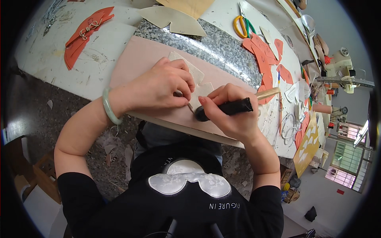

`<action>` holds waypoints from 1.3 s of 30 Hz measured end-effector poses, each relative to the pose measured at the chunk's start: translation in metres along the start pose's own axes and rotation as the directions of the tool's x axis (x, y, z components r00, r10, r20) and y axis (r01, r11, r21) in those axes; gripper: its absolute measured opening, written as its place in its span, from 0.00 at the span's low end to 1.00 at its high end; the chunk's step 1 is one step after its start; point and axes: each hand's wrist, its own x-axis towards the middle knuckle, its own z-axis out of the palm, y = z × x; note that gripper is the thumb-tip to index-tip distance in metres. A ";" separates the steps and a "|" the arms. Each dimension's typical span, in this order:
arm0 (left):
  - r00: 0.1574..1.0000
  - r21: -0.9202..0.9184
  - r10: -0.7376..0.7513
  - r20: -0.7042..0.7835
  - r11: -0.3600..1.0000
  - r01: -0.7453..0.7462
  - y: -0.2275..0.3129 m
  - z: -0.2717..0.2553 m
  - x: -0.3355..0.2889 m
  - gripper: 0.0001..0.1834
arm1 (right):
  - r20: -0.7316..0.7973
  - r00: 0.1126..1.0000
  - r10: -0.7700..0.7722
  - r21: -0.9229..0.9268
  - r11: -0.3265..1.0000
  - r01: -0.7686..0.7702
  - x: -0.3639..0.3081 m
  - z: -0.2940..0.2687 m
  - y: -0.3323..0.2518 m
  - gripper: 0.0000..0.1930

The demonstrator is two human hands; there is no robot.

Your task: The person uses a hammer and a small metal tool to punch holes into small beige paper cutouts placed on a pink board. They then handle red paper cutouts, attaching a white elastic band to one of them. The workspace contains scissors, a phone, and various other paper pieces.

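Note:
My left hand [164, 83] rests on a pink sheet, fingers bent, pinching a thin metal rod [191, 107] whose kind I cannot tell. Beneath and beside its fingers lies a cream cut piece [194, 74] with a notched edge. Close on the right, my right hand [234, 109] is closed around a thick black tool [228, 108]. That tool's rounded end is beside the rod; whether they touch is unclear. Past the knuckles sticks out a pale wooden rod [269, 93], and I cannot tell whether it belongs to the black tool.
The pink sheet [133, 59] covers part of a speckled granite slab [230, 55]. Orange cut pieces [264, 55] and scissors [242, 25] lie at the right, a tied orange bundle [85, 37] at the far left. A cream shape [172, 20] lies across the slab's far edge.

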 end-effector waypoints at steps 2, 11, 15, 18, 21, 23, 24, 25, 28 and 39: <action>1.000 0.026 -0.018 -0.013 0.999 0.018 0.005 0.003 0.000 0.05 | -0.071 0.997 0.025 0.048 0.999 -0.022 0.006 0.000 -0.011 0.12; 0.994 0.015 -0.058 -0.094 0.998 0.059 0.001 -0.006 -0.001 0.05 | -0.072 0.995 -0.064 -0.059 0.997 0.060 0.014 0.005 -0.006 0.11; 0.996 -0.023 -0.069 -0.058 0.997 0.067 -0.007 -0.012 -0.003 0.05 | -0.144 0.985 -0.091 -0.008 0.996 0.091 0.018 0.019 0.011 0.12; 0.994 -0.018 -0.079 -0.072 0.997 0.078 -0.012 -0.014 -0.004 0.05 | -0.016 0.983 -0.185 -0.155 0.971 0.181 0.023 0.005 -0.003 0.11; 0.990 0.005 -0.078 -0.118 0.997 0.079 -0.011 -0.016 -0.004 0.05 | -0.070 0.993 -0.098 -0.056 0.994 0.095 0.029 0.018 0.001 0.12; 0.991 -0.038 -0.108 -0.079 0.994 0.105 -0.013 -0.019 -0.006 0.05 | -0.065 0.997 -0.050 -0.067 0.997 0.045 0.027 0.018 0.001 0.11; 0.991 -0.020 -0.102 -0.088 0.995 0.100 -0.013 -0.020 -0.007 0.05 | -0.034 0.998 -0.056 -0.077 0.996 0.053 0.027 0.015 0.001 0.11; 0.991 -0.002 -0.096 -0.097 0.995 0.096 -0.013 -0.020 -0.007 0.05 | -0.004 0.998 -0.062 -0.088 0.994 0.061 0.027 0.012 0.001 0.11; 0.988 0.021 -0.091 -0.123 0.995 0.094 -0.016 -0.017 -0.009 0.05 | -0.075 0.990 -0.123 -0.004 0.992 0.123 0.033 0.017 -0.005 0.11; 0.865 0.199 -0.156 -0.477 0.940 0.279 0.055 0.060 -0.018 0.05 | -0.381 0.920 -0.091 0.002 0.995 0.100 0.000 -0.011 -0.006 0.12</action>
